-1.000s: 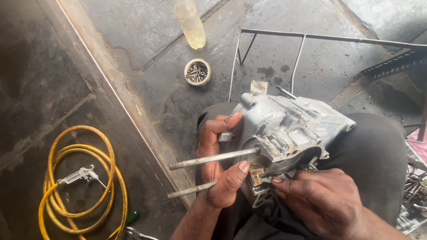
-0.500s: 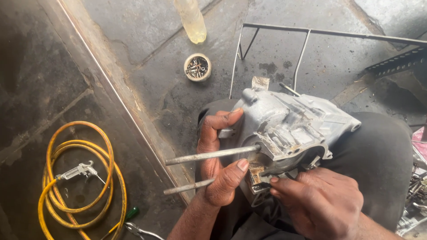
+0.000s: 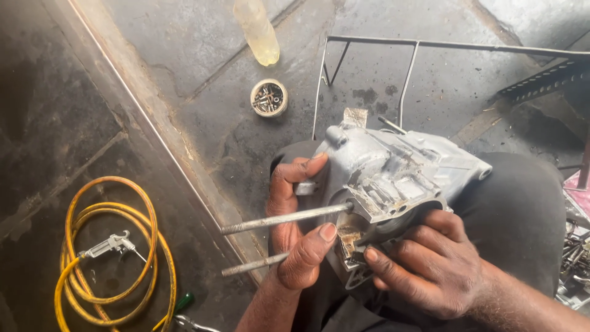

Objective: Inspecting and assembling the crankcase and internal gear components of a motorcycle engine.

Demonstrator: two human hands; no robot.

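Head view. A grey metal engine casing (image 3: 393,178) rests on the person's lap, right of centre. The left hand (image 3: 295,227) rises from 6 o'clock, wrist bent, fingers wrapped around the casing's left edge; its thumb (image 3: 313,243) presses toward the lower threaded stud (image 3: 255,265). An upper threaded stud (image 3: 286,218) projects from the casing toward 9 o'clock. The right hand (image 3: 424,264) enters from 4 o'clock, fingers curled, gripping the casing's lower rim. At 12 o'clock lie a small tin of screws (image 3: 269,97) and a plastic bottle (image 3: 257,29); at 8 o'clock, a coiled yellow hose (image 3: 110,258) with an air gun (image 3: 107,245).
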